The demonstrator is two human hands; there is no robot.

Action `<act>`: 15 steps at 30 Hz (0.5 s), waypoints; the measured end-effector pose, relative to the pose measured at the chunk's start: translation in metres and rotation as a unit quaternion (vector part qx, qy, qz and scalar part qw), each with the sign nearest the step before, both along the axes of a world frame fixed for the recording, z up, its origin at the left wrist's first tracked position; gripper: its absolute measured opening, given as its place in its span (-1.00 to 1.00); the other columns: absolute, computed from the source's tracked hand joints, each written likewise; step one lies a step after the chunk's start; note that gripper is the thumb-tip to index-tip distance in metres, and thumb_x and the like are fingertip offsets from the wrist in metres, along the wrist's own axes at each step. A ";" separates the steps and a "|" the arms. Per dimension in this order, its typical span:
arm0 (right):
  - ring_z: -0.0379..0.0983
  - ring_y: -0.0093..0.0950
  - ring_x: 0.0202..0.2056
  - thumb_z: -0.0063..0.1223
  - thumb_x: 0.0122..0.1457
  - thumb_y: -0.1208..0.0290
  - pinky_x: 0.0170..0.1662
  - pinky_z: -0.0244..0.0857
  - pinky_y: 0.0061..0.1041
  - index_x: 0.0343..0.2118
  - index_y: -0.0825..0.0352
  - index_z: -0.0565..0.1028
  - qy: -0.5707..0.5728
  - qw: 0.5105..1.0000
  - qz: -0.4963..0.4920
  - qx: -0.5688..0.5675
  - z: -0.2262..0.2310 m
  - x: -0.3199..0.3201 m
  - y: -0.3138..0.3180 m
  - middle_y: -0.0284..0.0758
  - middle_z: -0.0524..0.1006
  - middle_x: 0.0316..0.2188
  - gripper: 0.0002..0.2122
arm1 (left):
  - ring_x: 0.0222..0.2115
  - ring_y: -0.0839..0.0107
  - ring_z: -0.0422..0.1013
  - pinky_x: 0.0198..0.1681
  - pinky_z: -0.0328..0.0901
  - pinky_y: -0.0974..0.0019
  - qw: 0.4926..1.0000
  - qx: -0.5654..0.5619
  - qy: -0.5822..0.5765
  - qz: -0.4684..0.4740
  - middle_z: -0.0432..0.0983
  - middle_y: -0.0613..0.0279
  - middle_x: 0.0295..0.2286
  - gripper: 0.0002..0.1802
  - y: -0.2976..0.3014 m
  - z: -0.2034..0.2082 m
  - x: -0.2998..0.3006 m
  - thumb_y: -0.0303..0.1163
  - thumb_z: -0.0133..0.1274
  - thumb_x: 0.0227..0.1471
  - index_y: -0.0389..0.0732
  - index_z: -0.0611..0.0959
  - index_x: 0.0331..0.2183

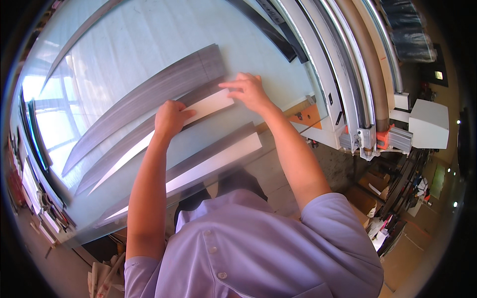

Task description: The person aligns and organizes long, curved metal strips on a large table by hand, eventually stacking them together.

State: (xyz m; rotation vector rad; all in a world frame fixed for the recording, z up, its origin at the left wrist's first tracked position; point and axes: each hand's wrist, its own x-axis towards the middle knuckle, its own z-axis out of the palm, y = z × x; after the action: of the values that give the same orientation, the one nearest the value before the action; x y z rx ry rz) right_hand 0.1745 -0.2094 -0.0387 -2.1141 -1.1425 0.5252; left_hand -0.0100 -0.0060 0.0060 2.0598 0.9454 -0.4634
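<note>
A long dark grey strip with a wood-like grain (203, 91) lies on the glass-like tabletop. Along its near side runs a white strip (211, 105), narrowing toward the left; whether the two are joined, I cannot tell. My left hand (170, 119) is closed at the middle of this pair, its thumb stretched over the white face and its other fingers curled. At the right end, my right hand (248, 92) has its fingers apart, with the fingertips at the edge of the grey strip. Just beyond lies a wider grey strip (154, 89).
Nearest my body, another grey strip with a white strip (218, 158) lies along the edge of the table (268, 44). Metal rails and a roller (355, 64) stand at the right, above an orange bracket (305, 117). Cartons and scraps (377, 188) crowd the lower right.
</note>
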 end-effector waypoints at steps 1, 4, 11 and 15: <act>0.33 -0.50 -0.33 0.34 -0.04 0.37 -0.12 0.00 -0.40 -0.19 -0.08 0.71 -0.006 1.000 -0.001 0.004 0.000 0.000 0.000 -0.49 0.35 -0.53 -0.70 | -0.57 0.12 0.41 -0.41 0.29 0.10 1.000 0.000 -0.002 0.000 0.48 0.04 -0.65 -0.64 0.000 0.000 0.000 -0.16 0.31 -0.10 -0.30 0.67 -0.54; 0.33 -0.49 -0.32 0.32 -0.03 0.38 -0.12 0.00 -0.41 -0.18 -0.05 0.71 -0.022 1.000 0.000 0.008 0.002 -0.003 0.000 -0.47 0.35 -0.52 -0.71 | -0.55 0.09 0.41 -0.40 0.29 0.10 1.000 0.006 -0.001 -0.007 0.47 0.05 -0.65 -0.63 0.000 0.000 -0.001 -0.15 0.30 -0.10 -0.30 0.64 -0.57; 0.33 -0.48 -0.30 0.29 -0.02 0.43 -0.09 0.02 -0.43 -0.16 0.00 0.70 -0.052 0.998 0.004 0.025 0.002 -0.008 0.001 -0.45 0.35 -0.51 -0.69 | -0.40 -0.04 0.49 -0.33 0.35 0.02 0.986 0.156 -0.005 -0.065 0.57 -0.02 -0.52 -0.56 -0.002 0.017 -0.028 -0.02 0.32 -0.11 -0.23 0.63 -0.45; 0.34 -0.47 -0.32 0.31 -0.04 0.45 -0.11 0.07 -0.42 -0.16 -0.01 0.70 -0.073 0.997 0.001 0.029 0.002 -0.010 0.001 -0.44 0.35 -0.51 -0.67 | -0.40 -0.04 0.52 -0.30 0.37 0.01 0.980 0.187 0.045 -0.045 0.59 -0.04 -0.50 -0.43 0.049 0.006 -0.112 0.09 0.34 -0.14 -0.28 0.66 -0.39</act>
State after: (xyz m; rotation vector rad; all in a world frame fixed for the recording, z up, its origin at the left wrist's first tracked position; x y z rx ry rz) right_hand 0.1649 -0.2089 -0.0366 -2.1297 -1.2253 0.3374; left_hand -0.1216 0.0433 0.0120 2.4453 1.0600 -0.4569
